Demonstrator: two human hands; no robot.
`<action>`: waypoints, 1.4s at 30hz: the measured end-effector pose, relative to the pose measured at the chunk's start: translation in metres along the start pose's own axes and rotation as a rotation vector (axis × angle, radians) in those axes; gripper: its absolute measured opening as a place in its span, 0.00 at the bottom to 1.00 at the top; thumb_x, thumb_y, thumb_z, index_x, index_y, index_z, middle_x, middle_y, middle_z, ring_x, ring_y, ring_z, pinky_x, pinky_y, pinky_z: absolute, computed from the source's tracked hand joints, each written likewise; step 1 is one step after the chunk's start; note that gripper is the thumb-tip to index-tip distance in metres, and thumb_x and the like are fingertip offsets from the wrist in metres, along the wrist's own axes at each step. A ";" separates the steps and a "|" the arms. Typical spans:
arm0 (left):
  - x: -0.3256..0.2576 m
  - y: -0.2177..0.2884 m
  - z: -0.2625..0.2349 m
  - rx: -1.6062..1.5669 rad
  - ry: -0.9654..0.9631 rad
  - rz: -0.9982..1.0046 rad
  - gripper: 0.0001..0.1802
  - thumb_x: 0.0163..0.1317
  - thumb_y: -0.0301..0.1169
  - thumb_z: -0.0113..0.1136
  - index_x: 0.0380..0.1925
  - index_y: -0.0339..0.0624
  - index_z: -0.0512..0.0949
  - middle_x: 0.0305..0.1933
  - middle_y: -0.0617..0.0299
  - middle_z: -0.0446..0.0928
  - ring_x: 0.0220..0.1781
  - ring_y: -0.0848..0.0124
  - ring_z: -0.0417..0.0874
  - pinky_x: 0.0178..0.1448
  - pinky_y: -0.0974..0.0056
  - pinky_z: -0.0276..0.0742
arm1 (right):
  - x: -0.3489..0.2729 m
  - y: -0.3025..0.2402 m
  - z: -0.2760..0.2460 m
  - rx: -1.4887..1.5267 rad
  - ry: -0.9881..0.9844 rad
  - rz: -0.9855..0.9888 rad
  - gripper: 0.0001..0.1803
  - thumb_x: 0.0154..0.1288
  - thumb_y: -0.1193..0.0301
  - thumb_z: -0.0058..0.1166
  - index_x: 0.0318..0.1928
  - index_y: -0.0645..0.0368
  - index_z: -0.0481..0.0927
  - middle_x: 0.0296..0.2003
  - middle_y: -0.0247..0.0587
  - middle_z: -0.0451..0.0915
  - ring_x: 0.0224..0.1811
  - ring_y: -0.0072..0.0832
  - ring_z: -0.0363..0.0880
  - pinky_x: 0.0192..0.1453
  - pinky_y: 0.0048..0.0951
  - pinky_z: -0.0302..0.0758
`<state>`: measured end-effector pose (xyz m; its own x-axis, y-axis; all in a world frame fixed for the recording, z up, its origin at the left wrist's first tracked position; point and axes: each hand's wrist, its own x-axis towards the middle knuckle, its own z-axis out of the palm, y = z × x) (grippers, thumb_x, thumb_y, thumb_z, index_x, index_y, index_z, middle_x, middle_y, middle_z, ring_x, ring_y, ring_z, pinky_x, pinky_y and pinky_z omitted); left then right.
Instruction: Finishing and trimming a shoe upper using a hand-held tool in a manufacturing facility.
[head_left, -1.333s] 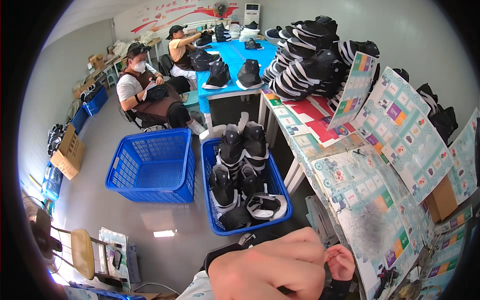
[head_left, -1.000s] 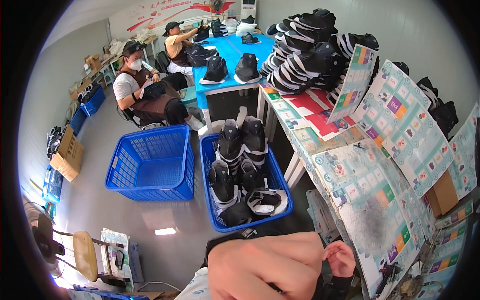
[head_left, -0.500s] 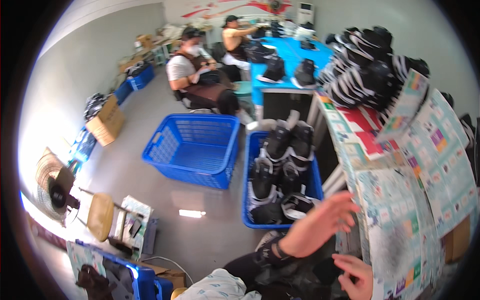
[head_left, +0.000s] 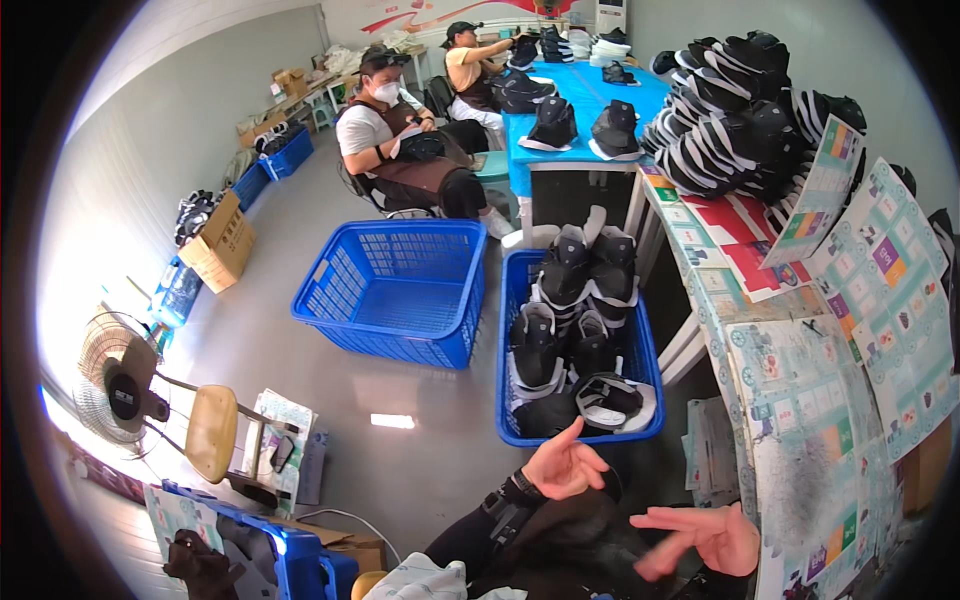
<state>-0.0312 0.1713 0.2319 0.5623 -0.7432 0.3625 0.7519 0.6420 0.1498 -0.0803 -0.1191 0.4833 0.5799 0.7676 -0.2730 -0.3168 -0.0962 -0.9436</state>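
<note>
My left hand [head_left: 563, 466] hangs open over my lap, fingers spread, just below the near rim of a blue basket [head_left: 512, 420] filled with black-and-white shoe uppers [head_left: 570, 330]. My right hand [head_left: 705, 538] is open too, fingers pointing left, close to the edge of a table covered with printed paper sheets [head_left: 800, 420]. Neither hand holds anything. Dark trousers [head_left: 560, 550] lie under both hands.
An empty blue basket [head_left: 395, 290] stands left of the full one. Black uppers are piled on the table [head_left: 740, 130] at the upper right. Two seated people [head_left: 400, 150] work at a blue table [head_left: 580, 100]. A fan [head_left: 115, 385], a chair [head_left: 210, 430] and a cardboard box [head_left: 220, 240] stand at the left.
The view has swung left and down. My left hand has dropped from reaching toward the table back over my lap; my right hand has come out lower, fingers extended.
</note>
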 end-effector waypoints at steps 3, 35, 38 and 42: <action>-0.003 -0.005 -0.004 0.048 0.138 0.050 0.59 0.79 0.71 0.20 0.59 0.19 0.80 0.56 0.28 0.84 0.36 0.42 0.91 0.39 0.57 0.89 | 0.015 0.025 -0.004 0.114 -0.015 -0.065 0.58 0.80 0.30 0.17 0.76 0.79 0.65 0.70 0.73 0.73 0.72 0.62 0.76 0.75 0.54 0.74; 0.002 -0.020 -0.005 0.215 0.194 -0.015 0.59 0.76 0.74 0.23 0.62 0.22 0.79 0.54 0.35 0.87 0.35 0.48 0.93 0.34 0.60 0.89 | 0.021 0.055 -0.005 0.262 0.003 -0.056 0.51 0.85 0.39 0.20 0.73 0.83 0.65 0.70 0.75 0.72 0.77 0.61 0.69 0.82 0.56 0.64; 0.002 -0.022 -0.007 0.217 0.190 -0.022 0.59 0.76 0.74 0.23 0.62 0.22 0.79 0.54 0.34 0.87 0.35 0.48 0.93 0.33 0.60 0.89 | 0.020 0.058 -0.008 0.268 0.002 -0.065 0.51 0.86 0.39 0.19 0.73 0.82 0.65 0.70 0.75 0.73 0.77 0.61 0.69 0.83 0.57 0.64; 0.003 -0.022 -0.006 0.211 0.181 -0.032 0.60 0.76 0.75 0.23 0.63 0.22 0.78 0.55 0.34 0.86 0.36 0.48 0.93 0.34 0.60 0.89 | 0.018 0.060 -0.008 0.270 0.014 -0.063 0.51 0.86 0.40 0.19 0.74 0.82 0.65 0.70 0.75 0.73 0.77 0.61 0.70 0.83 0.57 0.64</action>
<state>-0.0442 0.1536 0.2237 0.6061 -0.7732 0.1866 0.6929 0.6285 0.3534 -0.0823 -0.1162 0.4205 0.6146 0.7576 -0.2198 -0.4672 0.1251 -0.8752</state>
